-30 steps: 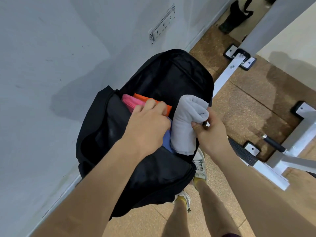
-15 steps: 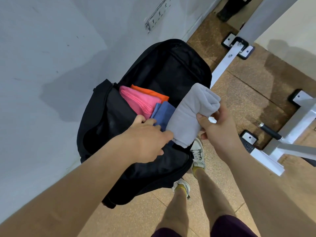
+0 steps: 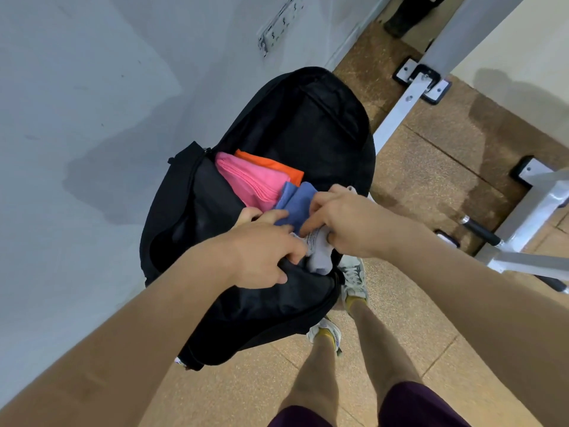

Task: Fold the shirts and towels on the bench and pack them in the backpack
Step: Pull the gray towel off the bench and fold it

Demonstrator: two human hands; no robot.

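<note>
A black backpack (image 3: 215,217) stands open against the wall. Inside it lie a folded pink cloth (image 3: 249,180), an orange one (image 3: 274,166) behind it and a blue one (image 3: 297,200) in front. My right hand (image 3: 348,223) grips a rolled grey cloth (image 3: 320,257) and presses it down into the opening beside the blue cloth; most of the roll is hidden under the hand. My left hand (image 3: 261,251) grips the front edge of the backpack's opening, fingers curled over the rim.
A grey wall (image 3: 92,118) stands behind the backpack. A white metal bench frame (image 3: 523,217) with black feet sits on the cork floor at right. My legs and white shoes (image 3: 354,278) are right below the backpack.
My right hand has pushed the grey roll from above the opening down into the backpack. My left hand stays on the front rim.
</note>
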